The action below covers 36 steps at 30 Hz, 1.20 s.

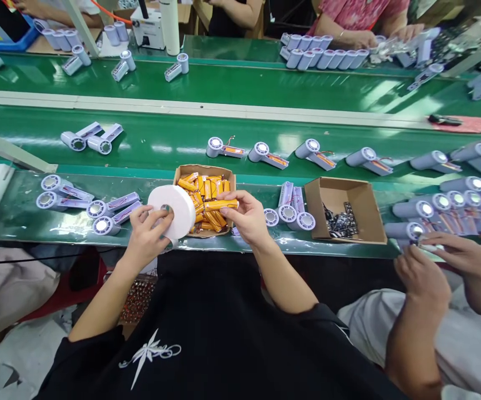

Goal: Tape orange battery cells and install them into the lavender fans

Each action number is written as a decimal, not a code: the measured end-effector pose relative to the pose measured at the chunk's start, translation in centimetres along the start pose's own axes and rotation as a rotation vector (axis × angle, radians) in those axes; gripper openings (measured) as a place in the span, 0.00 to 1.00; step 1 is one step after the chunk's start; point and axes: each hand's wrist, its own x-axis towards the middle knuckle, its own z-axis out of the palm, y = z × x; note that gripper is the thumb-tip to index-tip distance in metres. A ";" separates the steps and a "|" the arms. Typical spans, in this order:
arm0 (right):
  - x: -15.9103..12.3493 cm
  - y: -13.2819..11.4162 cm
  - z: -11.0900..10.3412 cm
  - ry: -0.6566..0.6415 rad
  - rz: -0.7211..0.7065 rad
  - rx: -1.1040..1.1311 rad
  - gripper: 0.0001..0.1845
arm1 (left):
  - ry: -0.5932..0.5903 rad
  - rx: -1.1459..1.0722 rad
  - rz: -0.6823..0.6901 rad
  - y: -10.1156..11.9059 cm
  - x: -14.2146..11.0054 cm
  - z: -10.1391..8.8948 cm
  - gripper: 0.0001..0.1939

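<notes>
My left hand (149,226) is closed on a thick white roll of tape (178,208), its fingers resting on the near face. Between the fingertips of my right hand (251,218) is an orange battery (226,204), held lengthwise above a cardboard box (178,173) heaped with similar batteries (207,188). The tape roll hides the left part of this box. To the right of my right hand lie several lavender fan bodies (286,213) with open handles. More fan bodies (104,208) are left of my left hand.
Fan bodies with batteries in their handles (269,154) lie along the green conveyor belt (174,145). Right of me stands a cardboard box (374,214) with small black parts (342,222). A co-worker's hands (426,266) are at work further right; other people sit across the belt.
</notes>
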 end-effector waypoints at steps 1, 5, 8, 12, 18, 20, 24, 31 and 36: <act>-0.5 -0.2 0.3 0.027 -0.005 0.005 0.28 | -0.010 0.002 0.014 0.4 0.1 0.0 0.29; -1.4 -0.5 1.3 0.154 -0.043 -0.035 0.30 | -0.052 -0.016 0.073 1.6 0.5 0.0 0.33; -1.5 -0.4 1.9 0.256 -0.072 -0.088 0.32 | -0.071 -0.014 0.111 2.3 0.8 0.1 0.33; -2.1 0.4 2.8 0.204 -0.090 -0.200 0.29 | -0.075 0.016 0.171 2.8 1.2 0.2 0.30; -1.2 -0.6 0.0 -0.091 0.021 -0.348 0.26 | -0.090 0.074 0.274 1.6 2.5 -1.0 0.30; 0.0 -2.2 -1.6 -0.267 0.081 -0.391 0.23 | -0.122 0.066 0.330 0.9 3.5 -1.7 0.32; 0.4 -3.1 -1.3 -0.319 0.073 -0.344 0.20 | -0.155 0.077 0.340 1.3 4.8 -2.3 0.36; -0.7 1.2 0.0 0.280 -0.064 0.012 0.36 | -0.064 -0.027 0.192 8.2 1.2 -0.4 0.31; 1.4 -1.9 -5.3 0.312 -0.249 -0.213 0.31 | -0.330 -0.118 0.155 5.3 2.9 0.5 0.35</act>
